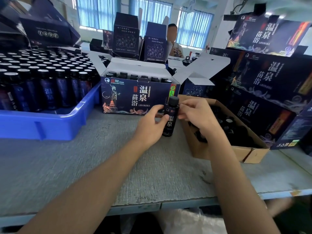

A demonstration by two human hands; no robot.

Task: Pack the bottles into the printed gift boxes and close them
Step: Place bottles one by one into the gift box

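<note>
A small dark bottle (170, 118) with a black cap and printed label stands near-upright just in front of the open printed dark-blue cardboard gift box (135, 97), at that box's right corner. The left hand (152, 123) grips the bottle's body; the right hand (196, 114) pinches it just below the cap. Capped bottles fill the gift box. Left of the gift box sits a blue plastic tray (42, 125) of bottles, right of it a brown cardboard carton (224, 152), all on the grey tabletop (101, 159).
</note>
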